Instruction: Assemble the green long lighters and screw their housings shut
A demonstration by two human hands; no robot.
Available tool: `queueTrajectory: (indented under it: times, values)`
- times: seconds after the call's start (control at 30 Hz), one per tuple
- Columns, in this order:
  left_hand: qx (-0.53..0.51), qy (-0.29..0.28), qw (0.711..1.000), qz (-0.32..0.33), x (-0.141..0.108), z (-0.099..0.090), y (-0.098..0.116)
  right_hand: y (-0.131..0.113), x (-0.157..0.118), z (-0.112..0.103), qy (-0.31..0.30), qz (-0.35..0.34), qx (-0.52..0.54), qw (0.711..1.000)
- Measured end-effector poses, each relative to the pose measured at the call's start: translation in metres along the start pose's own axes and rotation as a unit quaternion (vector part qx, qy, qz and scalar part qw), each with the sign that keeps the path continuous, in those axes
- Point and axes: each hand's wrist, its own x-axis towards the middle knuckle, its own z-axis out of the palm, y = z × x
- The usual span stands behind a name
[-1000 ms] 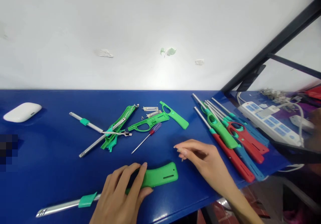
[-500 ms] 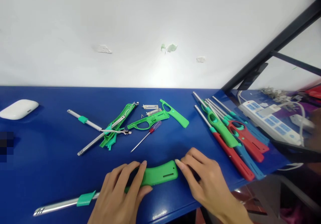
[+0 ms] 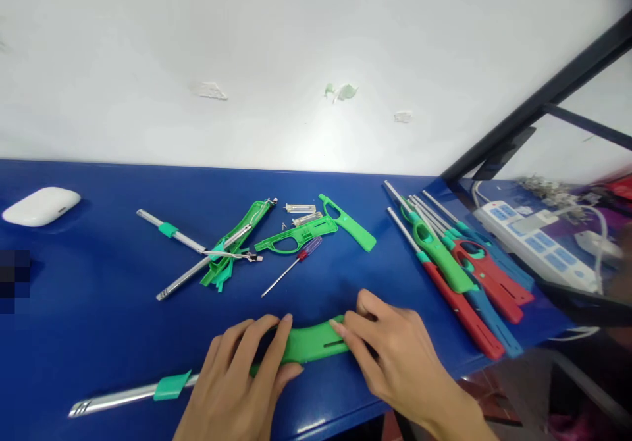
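Near the front edge lies a green lighter, its metal tube with a teal collar pointing left. My left hand is wrapped round the trigger end of the green body and hides part of it. At the right end of the body, my right hand grips the handle between thumb and fingers, covering its tip. Beyond them are a screwdriver with a purple-red handle, an open green half shell, a green closed-looking shell and small metal parts.
Left of the screwdriver, loose tubes cross green shell pieces. Several red, blue and green lighters are piled at the right, beside a power strip. A white case sits far left. A wall rises behind the blue table.
My right hand has moved left onto the end of the green handle and closed on it. My left hand keeps its grip. The view has shifted slightly.
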Motion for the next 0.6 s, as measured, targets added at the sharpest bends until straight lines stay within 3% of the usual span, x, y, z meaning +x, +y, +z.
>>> queueTrajectory:
  times: [0.2,0.37,0.6]
  values:
    - [-0.024,0.009,0.999,-0.025,0.000,0.001,0.001,0.002,0.003,-0.011,-0.045,0.001,-0.036,0.998]
    - [-0.003,-0.004,1.000,-0.004,-0.001,0.001,0.000,0.006,0.003,-0.010,-0.063,0.015,0.003,0.998]
    - [0.001,-0.015,1.000,0.004,0.005,-0.004,-0.001,0.014,0.000,-0.019,-0.021,0.046,0.071,0.996]
